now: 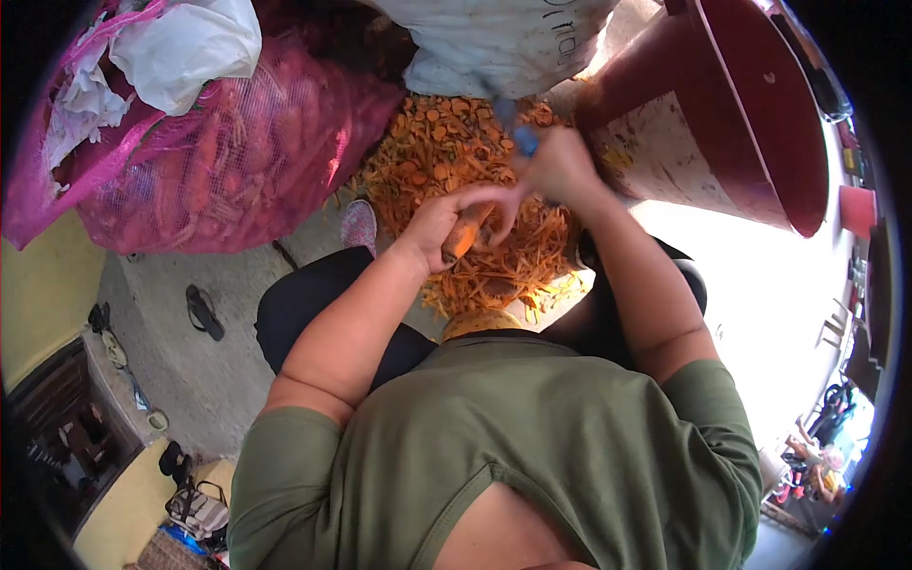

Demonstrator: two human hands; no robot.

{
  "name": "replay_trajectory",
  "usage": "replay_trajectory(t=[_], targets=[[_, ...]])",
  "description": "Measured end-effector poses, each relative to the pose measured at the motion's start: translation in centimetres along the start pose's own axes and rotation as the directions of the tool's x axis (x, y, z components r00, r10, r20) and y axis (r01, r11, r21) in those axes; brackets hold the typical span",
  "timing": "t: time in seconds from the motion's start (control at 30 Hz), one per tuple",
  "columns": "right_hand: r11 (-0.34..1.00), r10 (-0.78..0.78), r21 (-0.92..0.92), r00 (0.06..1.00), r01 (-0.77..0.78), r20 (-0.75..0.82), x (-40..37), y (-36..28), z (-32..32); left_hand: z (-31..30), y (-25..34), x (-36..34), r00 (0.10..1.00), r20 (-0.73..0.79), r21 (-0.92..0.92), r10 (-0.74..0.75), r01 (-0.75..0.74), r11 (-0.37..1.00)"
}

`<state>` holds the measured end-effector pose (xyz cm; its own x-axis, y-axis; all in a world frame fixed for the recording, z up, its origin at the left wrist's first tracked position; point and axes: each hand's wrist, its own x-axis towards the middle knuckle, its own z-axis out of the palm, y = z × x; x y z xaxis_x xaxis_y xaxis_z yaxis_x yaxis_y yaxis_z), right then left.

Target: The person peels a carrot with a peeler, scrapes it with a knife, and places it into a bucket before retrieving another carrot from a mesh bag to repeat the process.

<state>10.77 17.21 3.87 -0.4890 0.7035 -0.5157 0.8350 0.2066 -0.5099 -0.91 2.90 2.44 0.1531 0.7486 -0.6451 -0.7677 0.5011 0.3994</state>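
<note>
My left hand (432, 223) is closed around an orange carrot (461, 239), held tilted above the ground between my knees. Just to the right of it, my right hand (559, 169) is blurred by motion and closed on a blue-handled tool (525, 141); its working end cannot be made out. The fingers of both hands come close together at the carrot's far end. Below them spreads a heap of thin orange peelings (522, 261), with round orange slices (442, 119) toward its far side.
A pink mesh sack (218, 171) full of carrots stands at the left, with white plastic (190, 52) on top. A white sack (503, 47) stands ahead; a large dark red bucket (769, 104) is at the right. A dark flip-flop (204, 313) lies on the concrete floor (171, 370).
</note>
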Motion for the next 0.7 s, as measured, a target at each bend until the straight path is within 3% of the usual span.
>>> replay_trajectory(t=[0.03,0.07,0.13,0.2,0.23,0.27,0.33,0.37,0.4,0.47,0.53,0.57,0.6,0.67,0.7], targets=[[0.997,-0.064,-0.054,0.982,0.056,-0.178,1.1,0.7,-1.1,-1.9,-0.4,0.5,0.998,-0.022,-0.003,-0.062,0.062,0.998],[0.998,0.065,-0.010,0.973,-0.069,-0.223,1.6,1.4,-2.4,-3.3,-1.1,1.2,0.998,0.006,-0.035,-0.068,0.068,0.997],[0.994,0.108,0.017,0.967,-0.107,-0.229,1.5,1.1,-2.7,-3.7,-1.1,1.5,0.995,0.065,-0.095,-0.078,0.084,0.992],[0.990,-0.018,0.137,0.995,0.030,-0.094,-0.6,-0.4,-1.3,-3.3,-1.0,1.3,0.999,-0.029,-0.018,-0.040,0.039,0.999],[0.989,-0.131,0.058,0.990,0.134,-0.053,-1.4,-0.8,-0.3,-2.8,-0.9,1.1,0.997,-0.077,0.019,-0.018,0.020,1.000],[0.988,-0.128,-0.086,0.992,0.126,-0.019,-1.8,-1.6,0.1,-2.2,-0.8,0.8,0.996,-0.092,0.023,-0.013,0.016,1.000],[1.000,-0.007,-0.014,0.992,0.006,-0.125,0.7,1.0,0.2,-1.2,-0.7,0.5,0.993,-0.121,0.032,-0.008,0.012,0.999],[0.997,-0.083,-0.022,0.971,0.080,-0.226,2.3,2.8,-0.5,-2.6,-1.1,1.0,0.998,-0.037,0.011,-0.054,0.054,0.998],[0.999,0.015,-0.030,0.964,-0.024,-0.264,1.8,2.0,-2.1,-2.9,-1.0,1.1,0.998,-0.006,-0.009,-0.062,0.062,0.998],[0.997,0.076,0.005,0.967,-0.077,-0.244,1.6,1.7,-2.8,-3.3,-0.9,1.1,0.996,0.054,-0.048,-0.077,0.079,0.996],[0.979,-0.069,0.178,0.986,0.095,-0.150,-0.5,0.0,-1.1,-2.3,-0.6,0.8,0.999,-0.006,0.006,-0.033,0.033,0.999],[0.995,-0.075,0.058,0.997,0.075,-0.002,-1.4,-1.0,-0.4,-1.7,-0.5,0.5,0.999,-0.035,0.031,-0.011,0.012,0.999],[0.984,-0.175,-0.004,0.984,0.175,0.040,-2.2,-1.5,0.6,-0.9,-0.3,0.2,0.997,-0.069,0.029,-0.018,0.020,0.999],[0.976,-0.189,-0.107,0.981,0.192,0.035,-2.3,-1.8,0.8,0.2,0.0,-0.3,0.990,-0.138,0.028,-0.034,0.038,0.999],[0.993,-0.099,-0.068,0.995,0.097,-0.019,-1.2,-0.8,0.7,-0.8,-0.5,0.0,0.999,-0.024,-0.011,-0.032,0.031,0.999]])
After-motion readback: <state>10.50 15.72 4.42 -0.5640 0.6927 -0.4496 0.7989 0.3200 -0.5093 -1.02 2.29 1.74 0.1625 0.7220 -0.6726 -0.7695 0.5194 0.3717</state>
